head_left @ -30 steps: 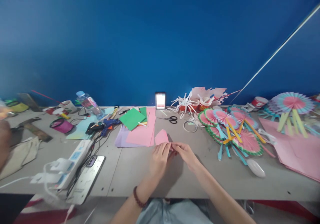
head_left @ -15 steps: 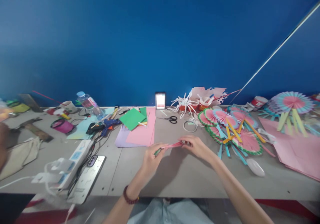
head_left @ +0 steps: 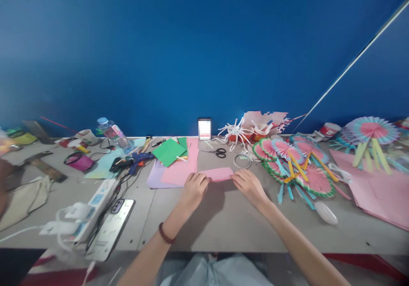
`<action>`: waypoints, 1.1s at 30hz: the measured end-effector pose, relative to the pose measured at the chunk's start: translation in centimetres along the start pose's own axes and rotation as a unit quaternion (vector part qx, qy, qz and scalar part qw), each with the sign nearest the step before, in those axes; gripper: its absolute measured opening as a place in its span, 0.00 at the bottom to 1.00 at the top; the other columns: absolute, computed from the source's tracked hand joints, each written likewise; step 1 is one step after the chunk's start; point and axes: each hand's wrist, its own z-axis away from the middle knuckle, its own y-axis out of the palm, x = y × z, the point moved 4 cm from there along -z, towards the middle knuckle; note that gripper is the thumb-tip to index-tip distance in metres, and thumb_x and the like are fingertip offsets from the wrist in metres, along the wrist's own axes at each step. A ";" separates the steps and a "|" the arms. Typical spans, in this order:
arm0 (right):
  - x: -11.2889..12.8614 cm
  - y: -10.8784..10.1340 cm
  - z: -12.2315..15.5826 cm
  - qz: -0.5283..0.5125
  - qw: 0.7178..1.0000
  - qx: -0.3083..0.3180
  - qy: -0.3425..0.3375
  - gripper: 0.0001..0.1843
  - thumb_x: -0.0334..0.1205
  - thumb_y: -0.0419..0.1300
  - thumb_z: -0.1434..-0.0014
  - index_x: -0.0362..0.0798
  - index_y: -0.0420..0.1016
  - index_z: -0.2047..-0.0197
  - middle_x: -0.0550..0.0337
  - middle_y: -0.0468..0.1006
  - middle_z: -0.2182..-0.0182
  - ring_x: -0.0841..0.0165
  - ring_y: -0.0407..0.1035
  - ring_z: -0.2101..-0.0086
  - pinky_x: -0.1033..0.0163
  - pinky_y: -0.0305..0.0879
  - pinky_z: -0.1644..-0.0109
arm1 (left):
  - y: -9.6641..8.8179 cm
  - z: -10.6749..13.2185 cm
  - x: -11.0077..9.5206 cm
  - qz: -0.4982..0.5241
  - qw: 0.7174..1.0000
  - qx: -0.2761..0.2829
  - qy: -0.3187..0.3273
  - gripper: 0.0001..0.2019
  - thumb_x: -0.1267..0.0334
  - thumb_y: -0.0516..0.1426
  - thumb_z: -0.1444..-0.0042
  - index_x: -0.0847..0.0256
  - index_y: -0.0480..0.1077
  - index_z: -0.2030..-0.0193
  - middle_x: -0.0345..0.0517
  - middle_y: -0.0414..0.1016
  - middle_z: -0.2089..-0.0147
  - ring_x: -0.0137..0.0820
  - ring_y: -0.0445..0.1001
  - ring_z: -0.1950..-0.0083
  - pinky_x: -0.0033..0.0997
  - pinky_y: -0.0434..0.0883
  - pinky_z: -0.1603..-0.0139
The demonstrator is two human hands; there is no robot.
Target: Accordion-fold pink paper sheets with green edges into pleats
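A narrow folded strip of pink paper (head_left: 219, 174) lies flat on the grey table (head_left: 223, 222) in front of me. My left hand (head_left: 194, 187) presses down on the strip's left end with curled fingers. My right hand (head_left: 249, 184) holds down its right end the same way. A bead bracelet sits on my left wrist.
Pink, lilac and green paper sheets (head_left: 179, 166) lie behind my left hand. Scissors (head_left: 217, 152) and a tape ring (head_left: 242, 161) are behind the strip. Paper fans (head_left: 297, 166) spread to the right; a phone (head_left: 110, 228), power strip (head_left: 92, 205) and cables lie left.
The pink paper was held up between both hands near me; now it lies farther out, flat on the table, as a wide strip, with my hands apart at its ends.
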 end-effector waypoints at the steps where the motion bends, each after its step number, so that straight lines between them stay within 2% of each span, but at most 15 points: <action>1: 0.0 0.6 0.4 0.020 1.000 0.001 -0.009 0.16 0.32 0.48 0.34 0.47 0.78 0.57 0.50 0.79 0.64 0.62 0.69 0.61 0.57 0.64 0.54 | 0.7 0.3 0.0 -0.020 1.000 -0.002 0.007 0.12 0.75 0.51 0.39 0.60 0.73 0.56 0.47 0.74 0.63 0.35 0.72 0.59 0.37 0.68 0.57; 5: -0.4 3.0 2.0 0.063 0.996 0.036 -0.051 0.14 0.29 0.51 0.37 0.47 0.78 0.56 0.52 0.78 0.65 0.64 0.69 0.63 0.60 0.63 0.57 | 3.6 1.7 -0.1 -0.041 0.998 0.045 0.013 0.09 0.75 0.52 0.39 0.61 0.72 0.58 0.46 0.73 0.62 0.36 0.72 0.58 0.37 0.67 0.56; 9: -0.8 4.1 2.8 0.036 0.997 0.065 -0.021 0.13 0.30 0.54 0.38 0.49 0.79 0.58 0.53 0.80 0.63 0.64 0.69 0.61 0.61 0.64 0.56 | 5.0 3.0 0.3 -0.021 0.996 0.086 -0.016 0.11 0.77 0.52 0.41 0.60 0.72 0.58 0.44 0.74 0.61 0.34 0.72 0.59 0.36 0.66 0.56; 14: -1.5 4.3 2.2 -0.107 0.988 0.099 0.059 0.12 0.34 0.53 0.37 0.50 0.79 0.61 0.55 0.80 0.61 0.65 0.70 0.58 0.61 0.66 0.52 | 5.1 3.2 1.3 0.051 0.990 0.091 -0.092 0.15 0.79 0.53 0.44 0.57 0.75 0.59 0.42 0.77 0.61 0.33 0.73 0.57 0.37 0.65 0.53; 19: -2.1 4.3 1.0 -0.196 0.964 0.123 0.132 0.13 0.35 0.54 0.40 0.48 0.81 0.65 0.53 0.82 0.63 0.63 0.73 0.59 0.58 0.65 0.51 | 4.8 2.1 2.3 0.136 0.972 0.107 -0.156 0.11 0.74 0.55 0.43 0.58 0.77 0.61 0.45 0.79 0.61 0.33 0.76 0.57 0.34 0.67 0.55; 22: -2.4 4.2 0.4 -0.207 0.950 0.142 0.184 0.13 0.38 0.54 0.42 0.48 0.81 0.63 0.53 0.82 0.63 0.63 0.74 0.60 0.59 0.65 0.52 | 4.8 1.6 3.0 0.211 0.949 0.117 -0.204 0.09 0.72 0.55 0.43 0.60 0.77 0.62 0.46 0.80 0.60 0.32 0.77 0.57 0.33 0.69 0.53; 25: -2.8 4.1 -0.2 -0.203 0.943 0.158 0.210 0.13 0.39 0.55 0.45 0.48 0.81 0.65 0.55 0.83 0.66 0.64 0.74 0.65 0.61 0.66 0.57 | 5.0 1.2 3.6 0.257 0.926 0.133 -0.243 0.09 0.73 0.56 0.45 0.60 0.77 0.63 0.45 0.81 0.60 0.32 0.77 0.57 0.32 0.70 0.51; 28: -3.1 4.2 -0.7 -0.196 0.937 0.177 0.228 0.11 0.39 0.57 0.48 0.48 0.82 0.68 0.58 0.82 0.71 0.66 0.73 0.70 0.63 0.65 0.61 | 5.2 1.0 4.0 0.257 0.918 0.153 -0.262 0.08 0.72 0.57 0.46 0.60 0.78 0.64 0.45 0.81 0.60 0.32 0.78 0.58 0.32 0.71 0.52; 33: -3.4 4.4 -1.4 -0.182 0.932 0.196 0.246 0.10 0.37 0.58 0.51 0.47 0.82 0.69 0.59 0.81 0.74 0.67 0.72 0.70 0.64 0.63 0.63 | 5.6 0.5 4.6 0.257 0.897 0.201 -0.299 0.08 0.70 0.59 0.48 0.59 0.79 0.64 0.45 0.82 0.59 0.33 0.78 0.56 0.31 0.72 0.51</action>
